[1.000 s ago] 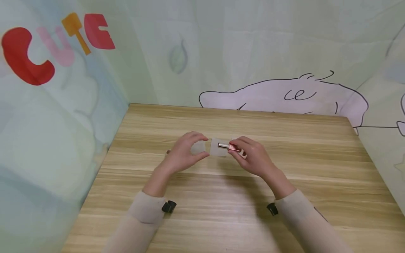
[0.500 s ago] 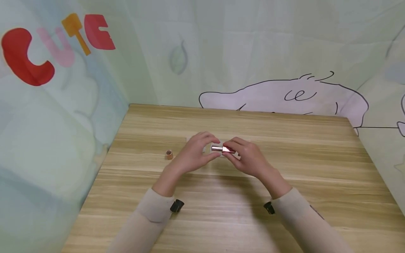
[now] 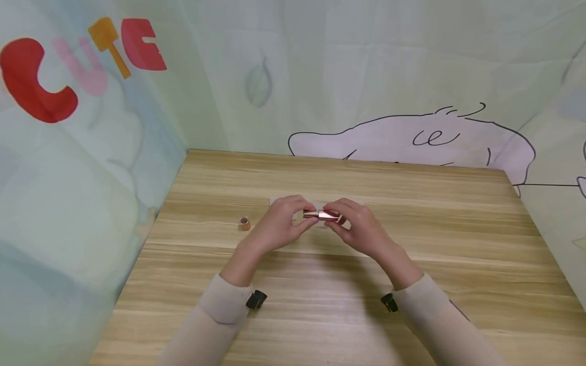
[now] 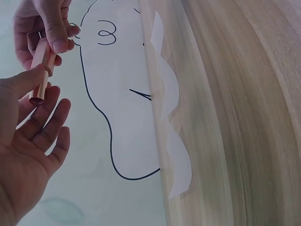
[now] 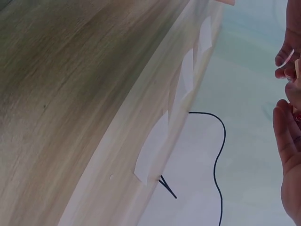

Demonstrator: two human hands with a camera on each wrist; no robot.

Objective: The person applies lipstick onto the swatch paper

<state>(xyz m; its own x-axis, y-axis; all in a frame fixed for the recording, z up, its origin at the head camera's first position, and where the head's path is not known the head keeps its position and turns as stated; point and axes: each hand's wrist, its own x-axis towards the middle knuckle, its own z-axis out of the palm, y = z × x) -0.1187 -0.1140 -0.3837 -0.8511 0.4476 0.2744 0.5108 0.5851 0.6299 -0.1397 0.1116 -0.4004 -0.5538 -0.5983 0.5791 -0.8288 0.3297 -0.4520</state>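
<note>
A shiny rose-gold lipstick tube [image 3: 327, 215] lies level between both hands above the table. My right hand [image 3: 363, 226] pinches its thicker, square base between thumb and fingers. From the other side, my left hand [image 3: 279, 223] pinches the slimmer inner tube with thumb and forefinger. In the left wrist view the lipstick tube [image 4: 40, 82] shows a dark red open end, and the left hand's other fingers are spread loosely below it. A small copper-coloured cap [image 3: 244, 223] stands on the table left of the left hand, its opening upward.
Pale paper pieces [image 4: 178, 160] with curved edges lie in a row on the wooden table [image 3: 302, 315], partly hidden under the hands in the head view. Printed curtains [image 3: 320, 76] rise directly behind and beside the table.
The left hand has moved right, uncovering the cap, and its fingers have closed onto the inner tube. The right hand has brought the lipstick tube slightly left.
</note>
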